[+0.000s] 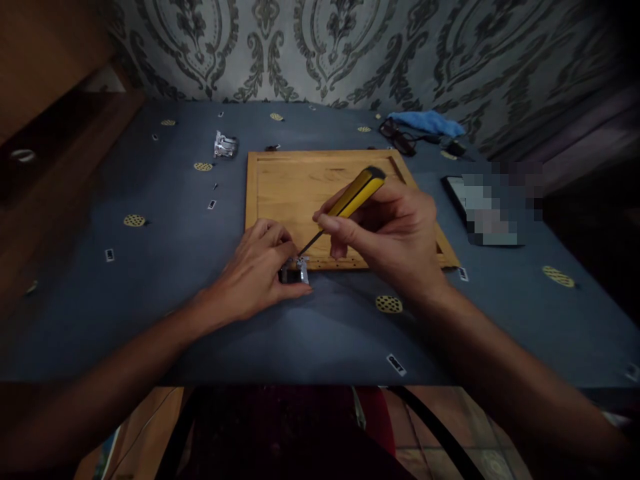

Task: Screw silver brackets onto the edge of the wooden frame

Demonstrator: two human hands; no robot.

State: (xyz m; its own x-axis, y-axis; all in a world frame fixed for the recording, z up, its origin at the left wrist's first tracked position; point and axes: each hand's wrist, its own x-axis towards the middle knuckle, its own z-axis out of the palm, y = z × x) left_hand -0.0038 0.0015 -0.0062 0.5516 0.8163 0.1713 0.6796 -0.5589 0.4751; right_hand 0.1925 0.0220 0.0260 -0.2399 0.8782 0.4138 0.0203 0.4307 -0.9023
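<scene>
Clock from board centre, 12 = far side. Board (285, 193): yellowish wood, raised frame around a flat panel, grain visible, row of small dark dots along the near edge. Hinge (303, 269): shiny metal, angular, at 7 o'clock on that near edge, partly overhanging. Left hand (263, 267) is clamped on hinge, thumb on the near side, fingers over the board. Right hand (395, 227) is closed around screwdriver (360, 190): yellow-and-black grip, thin dark shaft, tilted, butt toward 1, tip down at hinge. Can't tell if the tip is seated.

In the way: left fingers hide part of hinge; right hand covers much of the board's 4 o'clock side.

Around: second hinge (226, 145), same bright metal, at 10, off the board. Small screw (215, 186) nearer 9. Dark glasses (399, 137) at 1, soft crumpled blue cloth (427, 123) just beyond. Flat phone (457, 200) at 3, partly pixelated. Smooth grey-blue tablecloth (165, 307) under everything, yellow dotted ovals printed on it.
</scene>
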